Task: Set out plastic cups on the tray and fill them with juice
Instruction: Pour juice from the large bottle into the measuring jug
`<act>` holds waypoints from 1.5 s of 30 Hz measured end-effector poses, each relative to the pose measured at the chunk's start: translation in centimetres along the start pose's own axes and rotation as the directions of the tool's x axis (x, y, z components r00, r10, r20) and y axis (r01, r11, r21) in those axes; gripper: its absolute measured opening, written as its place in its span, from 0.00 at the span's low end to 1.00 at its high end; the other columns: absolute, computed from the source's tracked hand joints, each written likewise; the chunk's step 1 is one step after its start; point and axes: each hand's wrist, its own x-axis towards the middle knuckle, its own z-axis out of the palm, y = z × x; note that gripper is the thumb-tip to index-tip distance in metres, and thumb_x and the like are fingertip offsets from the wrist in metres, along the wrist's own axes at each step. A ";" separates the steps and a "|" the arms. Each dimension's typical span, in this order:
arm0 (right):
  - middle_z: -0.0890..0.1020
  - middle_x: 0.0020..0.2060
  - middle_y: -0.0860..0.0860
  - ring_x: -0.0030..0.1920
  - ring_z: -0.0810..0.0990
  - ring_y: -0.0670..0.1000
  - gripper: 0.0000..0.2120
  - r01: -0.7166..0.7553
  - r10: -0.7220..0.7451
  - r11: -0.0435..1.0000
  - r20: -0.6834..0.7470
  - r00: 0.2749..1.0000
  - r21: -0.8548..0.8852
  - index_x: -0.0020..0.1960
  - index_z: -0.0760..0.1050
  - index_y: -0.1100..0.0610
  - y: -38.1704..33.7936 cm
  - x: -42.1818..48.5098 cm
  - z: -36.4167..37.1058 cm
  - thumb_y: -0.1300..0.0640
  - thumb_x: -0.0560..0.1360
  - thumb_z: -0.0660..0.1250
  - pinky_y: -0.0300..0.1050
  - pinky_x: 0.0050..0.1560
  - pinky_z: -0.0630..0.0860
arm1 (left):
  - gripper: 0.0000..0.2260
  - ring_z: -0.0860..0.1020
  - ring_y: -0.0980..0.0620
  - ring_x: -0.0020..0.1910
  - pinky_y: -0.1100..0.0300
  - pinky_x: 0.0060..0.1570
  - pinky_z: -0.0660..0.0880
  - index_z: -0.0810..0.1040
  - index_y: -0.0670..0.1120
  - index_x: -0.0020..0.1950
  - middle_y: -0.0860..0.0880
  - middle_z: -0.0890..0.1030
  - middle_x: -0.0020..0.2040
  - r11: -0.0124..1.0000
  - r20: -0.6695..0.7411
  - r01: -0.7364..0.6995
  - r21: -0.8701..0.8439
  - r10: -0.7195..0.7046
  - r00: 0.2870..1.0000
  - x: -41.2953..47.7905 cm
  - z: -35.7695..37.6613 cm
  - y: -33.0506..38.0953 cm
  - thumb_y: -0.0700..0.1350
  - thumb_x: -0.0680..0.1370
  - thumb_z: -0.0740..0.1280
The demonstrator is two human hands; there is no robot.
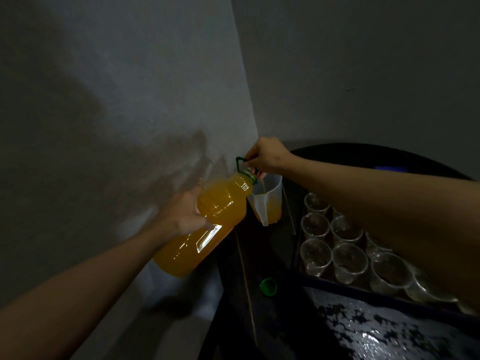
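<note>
A large clear bottle of orange juice is tilted with its neck over a clear plastic jug. A thin stream of juice runs into the jug, which holds some juice at the bottom. My left hand supports the bottle's body from the left side. My right hand grips the bottle's green carry handle at the neck. Several empty clear plastic cups stand in rows on a dark tray; my right forearm hides some of them.
The bottle's green cap lies on the dark table in front of the tray. A pale wall stands close on the left, meeting another wall in a corner behind the jug. A patterned dark surface lies at lower right.
</note>
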 end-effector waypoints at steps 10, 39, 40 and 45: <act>0.86 0.45 0.60 0.41 0.87 0.54 0.11 -0.006 0.007 0.999 -0.010 1.000 0.033 0.59 0.81 0.64 0.2 0.1 -0.4 0.61 0.79 0.69 0.40 0.40 0.83 | 0.57 0.70 0.41 0.73 0.44 0.68 0.72 0.49 0.52 0.83 0.45 0.71 0.76 1.000 -0.005 0.000 0.004 0.000 1.000 -0.1 -0.4 0.0 0.53 0.64 0.83; 0.85 0.42 0.58 0.36 0.84 0.50 0.10 -0.044 0.045 0.999 -0.042 0.998 0.022 0.60 0.80 0.63 -0.3 -0.7 -0.3 0.61 0.80 0.67 0.37 0.36 0.82 | 0.58 0.70 0.42 0.73 0.44 0.66 0.74 0.49 0.52 0.83 0.45 0.69 0.77 0.991 0.027 -0.050 0.122 0.047 0.999 0.5 -1.5 0.1 0.54 0.64 0.83; 0.85 0.42 0.58 0.36 0.84 0.50 0.10 -0.043 0.044 0.999 -0.045 0.998 0.027 0.60 0.80 0.63 -0.4 -0.7 -0.3 0.61 0.80 0.67 0.38 0.36 0.82 | 0.58 0.70 0.42 0.73 0.44 0.66 0.73 0.49 0.52 0.83 0.45 0.69 0.77 0.991 0.024 -0.049 0.124 0.046 0.999 0.5 -1.6 0.0 0.54 0.64 0.83; 0.86 0.43 0.60 0.41 0.86 0.55 0.10 -0.040 0.041 0.999 -0.050 0.998 0.030 0.60 0.81 0.63 -0.7 -0.8 -0.3 0.61 0.80 0.67 0.46 0.45 0.84 | 0.58 0.69 0.41 0.73 0.44 0.67 0.73 0.48 0.51 0.83 0.45 0.68 0.78 0.990 0.021 -0.044 0.136 0.041 0.999 0.5 -1.8 -0.2 0.55 0.64 0.82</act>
